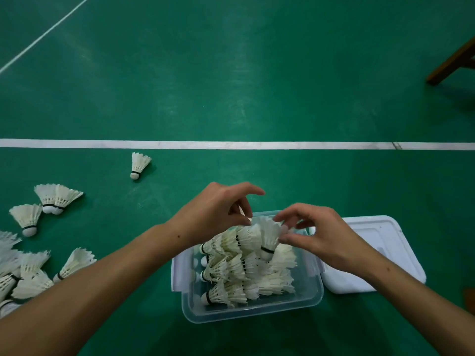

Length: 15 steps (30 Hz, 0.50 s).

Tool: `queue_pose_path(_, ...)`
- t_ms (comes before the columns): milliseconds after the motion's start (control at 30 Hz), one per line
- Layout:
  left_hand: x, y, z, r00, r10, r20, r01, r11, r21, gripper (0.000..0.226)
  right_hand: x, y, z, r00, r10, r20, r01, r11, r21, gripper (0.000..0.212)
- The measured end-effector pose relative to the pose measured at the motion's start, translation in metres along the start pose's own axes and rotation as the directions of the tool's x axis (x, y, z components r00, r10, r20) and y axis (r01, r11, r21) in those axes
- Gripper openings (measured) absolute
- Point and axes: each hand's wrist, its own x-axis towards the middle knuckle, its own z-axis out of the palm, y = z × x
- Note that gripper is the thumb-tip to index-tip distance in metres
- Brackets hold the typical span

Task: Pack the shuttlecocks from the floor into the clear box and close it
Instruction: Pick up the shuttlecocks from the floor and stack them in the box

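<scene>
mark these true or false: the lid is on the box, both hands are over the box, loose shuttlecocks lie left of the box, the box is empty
1. The lid is on the clear box. False: it lies on the floor to the right of the box.
2. Both the left hand and the right hand are over the box. True.
3. Loose shuttlecocks lie on the floor left of the box. True.
4. The box is empty. False: it holds rows of packed shuttlecocks.

Box (253,308) is packed with shuttlecocks (246,265), lid (380,237) hugs its right; floor beyond (green court) is open.
</scene>
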Motion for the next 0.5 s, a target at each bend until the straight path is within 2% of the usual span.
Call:
queue_pose_path(100,0.006,0.002,0.009,0.995,-0.1,0.025,0.1,0.995,0.003,0.067,-0.015,0.017,-0.009,0.98,0.085,-0.179,-0.071,0.994,0.082,0.034)
queue_pose_path(233,0.012,0.007,0.026,0.962,-0.189,0.196,0.186,0.982,0.032,0.083,-0.027,0.031,-0.007,0.926,0.172,-0.336,-0.152,0.985,0.083,0.037)
queue_pose_path(333,0.017,0.009,0.033,0.941,-0.228,0.251,0.211,0.973,0.093,0.085,-0.025,0.031,0.003,0.915,0.168,-0.366,-0.169,0.985,0.029,0.042)
queue_pose_path(500,0.02,0.014,0.034,0.945,-0.246,0.214,0.223,0.967,0.127,0.079,-0.012,0.027,0.02,0.933,0.133,-0.334,-0.174,0.98,-0.096,0.043)
